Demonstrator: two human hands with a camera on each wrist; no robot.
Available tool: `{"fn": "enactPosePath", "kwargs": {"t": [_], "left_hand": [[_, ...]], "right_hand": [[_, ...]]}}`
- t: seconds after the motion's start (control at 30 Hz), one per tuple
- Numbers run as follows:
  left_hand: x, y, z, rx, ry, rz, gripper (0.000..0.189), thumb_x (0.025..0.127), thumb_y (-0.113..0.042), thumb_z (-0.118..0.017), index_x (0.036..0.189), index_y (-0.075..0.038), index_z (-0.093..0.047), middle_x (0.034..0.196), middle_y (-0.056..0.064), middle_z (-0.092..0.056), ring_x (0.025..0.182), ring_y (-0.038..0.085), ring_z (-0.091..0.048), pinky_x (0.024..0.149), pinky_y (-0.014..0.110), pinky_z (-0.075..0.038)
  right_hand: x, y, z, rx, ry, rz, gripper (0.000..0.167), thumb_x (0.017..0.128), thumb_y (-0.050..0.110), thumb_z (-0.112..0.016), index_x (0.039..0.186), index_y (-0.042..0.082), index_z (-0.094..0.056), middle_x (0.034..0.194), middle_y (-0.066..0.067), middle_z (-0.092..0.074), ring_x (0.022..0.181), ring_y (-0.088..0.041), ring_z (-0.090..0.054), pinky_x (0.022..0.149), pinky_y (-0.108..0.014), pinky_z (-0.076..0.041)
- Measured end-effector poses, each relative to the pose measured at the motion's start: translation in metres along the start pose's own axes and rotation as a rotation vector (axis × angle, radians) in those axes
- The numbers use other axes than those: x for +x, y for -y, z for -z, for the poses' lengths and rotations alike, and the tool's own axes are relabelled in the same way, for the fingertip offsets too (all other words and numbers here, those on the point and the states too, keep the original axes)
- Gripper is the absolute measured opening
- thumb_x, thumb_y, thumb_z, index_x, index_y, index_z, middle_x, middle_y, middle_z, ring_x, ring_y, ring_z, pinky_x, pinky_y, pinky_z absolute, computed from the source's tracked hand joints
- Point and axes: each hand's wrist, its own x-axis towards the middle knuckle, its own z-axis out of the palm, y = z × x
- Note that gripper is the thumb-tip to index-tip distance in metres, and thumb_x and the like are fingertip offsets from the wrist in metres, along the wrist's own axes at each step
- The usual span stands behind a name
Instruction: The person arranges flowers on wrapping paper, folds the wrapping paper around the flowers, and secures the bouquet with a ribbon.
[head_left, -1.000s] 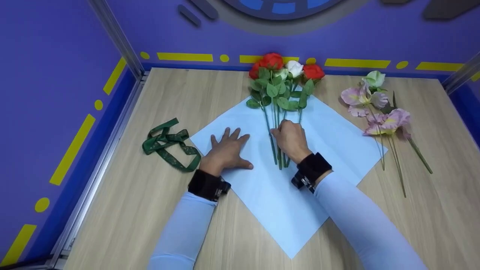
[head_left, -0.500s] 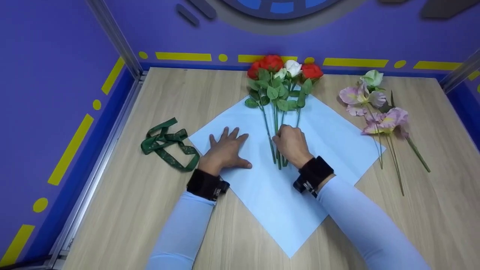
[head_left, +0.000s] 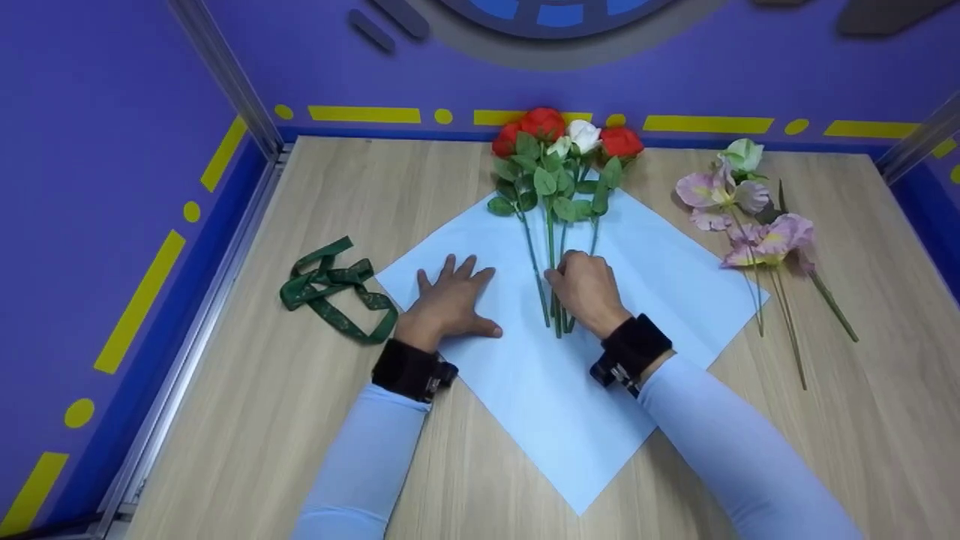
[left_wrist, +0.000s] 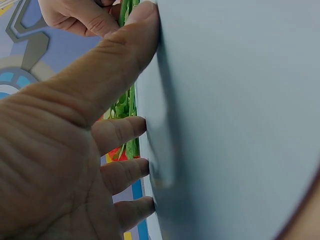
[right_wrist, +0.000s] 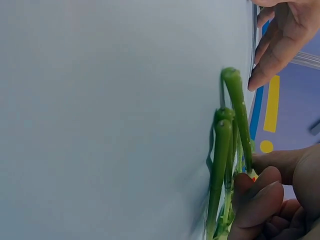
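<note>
A blue-white sheet of wrapping paper (head_left: pixel 555 427) lies cornerwise on the table. On its upper part rests a bunch of artificial roses, with red roses (head_left: pixel 544 122), a white rose (head_left: pixel 583 135) and green leaves. My right hand (head_left: pixel 589 289) curls over the lower stems; in the right wrist view its thumb and fingertips pinch a green stem (right_wrist: pixel 241 120), beside other stem ends (right_wrist: pixel 220 160). How many stems it holds is hidden. My left hand (head_left: pixel 446 304) lies spread on the paper's left corner, and its fingertips press the sheet in the left wrist view.
A loosely looped green ribbon (head_left: pixel 337 289) lies left of the paper. To the right are pink-purple artificial flowers (head_left: pixel 772 240) and a pale green-white rose (head_left: pixel 744 154), their stems pointing toward me. A blue-purple wall (head_left: pixel 480 82) borders the table's back.
My right hand has slid slightly down the stems toward me, and the stems have shifted a little under it. The left hand stays in place. The whole view has drifted slightly.
</note>
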Motion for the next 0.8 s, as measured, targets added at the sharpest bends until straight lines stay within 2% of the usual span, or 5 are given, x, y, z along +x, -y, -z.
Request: {"fn": "enactPosePath", "kwargs": {"t": [0.17,0.43,0.8], "left_hand": [[0.000,0.000,0.000,-0.007,0.001,0.002,0.105,0.083,-0.057,-0.086,0.167,-0.024,-0.034,0.177,0.012,-0.016,0.163,0.043,-0.002,0.121,0.080,-0.003],[0.000,0.000,-0.002,-0.005,-0.002,-0.004,0.105,0.083,-0.058,-0.086,0.167,-0.024,-0.033,0.177,0.013,-0.016,0.163,0.043,-0.003,0.120,0.081,-0.003],[0.000,0.001,0.001,-0.011,0.004,-0.010,0.105,0.083,-0.057,-0.086,0.167,-0.024,-0.033,0.177,0.012,-0.016,0.163,0.043,-0.002,0.120,0.081,-0.002]], "right_hand": [[-0.001,0.000,0.001,0.011,0.002,-0.006,0.029,0.102,0.025,-0.069,0.080,0.005,-0.070,0.076,-0.011,-0.071,0.067,-0.027,-0.066,0.064,-0.041,-0.054],[-0.006,-0.006,0.009,0.027,-0.020,0.001,0.031,0.102,0.026,-0.068,0.079,0.006,-0.069,0.071,-0.008,-0.067,0.063,-0.024,-0.061,0.062,-0.037,-0.048],[-0.017,-0.027,0.036,0.013,-0.209,0.054,0.021,0.101,0.017,-0.068,0.088,0.002,-0.076,0.076,-0.013,-0.072,0.069,-0.029,-0.065,0.066,-0.042,-0.049]]}}
